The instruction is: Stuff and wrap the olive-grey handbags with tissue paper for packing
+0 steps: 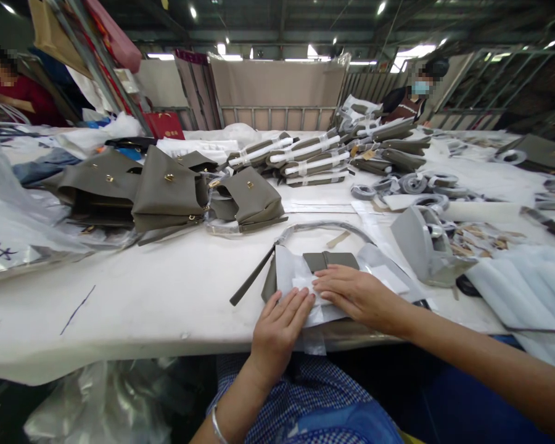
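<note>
An olive-grey handbag [269, 280] lies at the table's front edge, its front mostly covered by a thin white wrapping sheet [287, 264]. My left hand [280, 324] presses flat on the lower part of the sheet, fingers stretched out. Just to its right, my right hand [358, 293] also lies flat on the sheet, fingertips near the bag's olive flap [330, 261]. A plastic-wrapped handle [326, 227] arches behind the bag, and a loose dark strap [252, 275] sticks out to the left. Neither hand grips anything that I can see.
Several olive handbags [169, 185] stand at the back left, with a pile of wrapped flat bags [309, 157] behind the middle. Rolled straps [414, 183], a grey tape dispenser [419, 243] and foam sheets [531, 283] lie to the right. Two people work across the table.
</note>
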`<state>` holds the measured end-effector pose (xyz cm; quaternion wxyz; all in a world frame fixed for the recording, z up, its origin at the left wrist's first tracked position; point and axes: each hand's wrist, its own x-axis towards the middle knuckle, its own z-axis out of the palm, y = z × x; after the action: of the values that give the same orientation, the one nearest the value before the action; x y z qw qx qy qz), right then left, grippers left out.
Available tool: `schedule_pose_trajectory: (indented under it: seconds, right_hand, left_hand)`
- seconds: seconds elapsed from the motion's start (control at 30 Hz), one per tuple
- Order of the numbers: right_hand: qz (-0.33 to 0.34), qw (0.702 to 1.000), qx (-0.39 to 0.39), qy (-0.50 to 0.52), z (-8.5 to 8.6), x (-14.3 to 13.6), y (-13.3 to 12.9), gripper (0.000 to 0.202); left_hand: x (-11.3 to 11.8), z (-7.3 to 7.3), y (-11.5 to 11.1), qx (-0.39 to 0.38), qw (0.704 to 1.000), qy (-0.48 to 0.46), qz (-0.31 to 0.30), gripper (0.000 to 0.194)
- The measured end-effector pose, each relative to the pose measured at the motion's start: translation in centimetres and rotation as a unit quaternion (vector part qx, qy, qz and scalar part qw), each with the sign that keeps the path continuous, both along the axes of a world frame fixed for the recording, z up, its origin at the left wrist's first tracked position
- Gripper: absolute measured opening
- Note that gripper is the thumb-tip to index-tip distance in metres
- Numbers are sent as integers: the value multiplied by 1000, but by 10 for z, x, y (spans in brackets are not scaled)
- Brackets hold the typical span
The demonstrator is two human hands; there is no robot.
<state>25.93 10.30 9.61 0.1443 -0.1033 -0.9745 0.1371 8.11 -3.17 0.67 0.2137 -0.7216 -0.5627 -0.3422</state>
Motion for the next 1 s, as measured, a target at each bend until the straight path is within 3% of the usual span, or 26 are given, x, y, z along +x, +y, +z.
schedule_pose_trajectory:
  seconds: [0.1,0.2,0.37,0.53,0.63,0.77,0.9,1.0]
  right_hand:
    - [-21,994,30,102,-7,28,-30,29]
    - [-12,989,96,110,-26,39,-47,42]
    - [-25,976,170,133,-52,31,-41,40]
    - [-33,972,170,157,-59,27,-38,35]
    - [-50,974,149,160,-53,26,-46,31]
    - [-71,984,64,147,-28,16,-46,16]
    - [-130,982,-21,137,-4,-15,-6,23]
    - [-146,983,-105,27,-1,-51,41,35]
  left_hand:
    - [-2,0,1,-14,1000,-11,-11,40]
    - [-3,2,2,-22,999,-20,-23,41]
    - [-6,7,1,-45,998,-18,-33,42]
    - [-9,21,-4,-116,992,-7,-53,52]
    - [-10,25,-6,-123,991,3,-54,54]
    - [-10,18,-5,-96,994,19,-49,46]
    - [-10,12,-4,-94,994,26,-41,54]
    - [-10,12,-5,-101,994,29,-39,59]
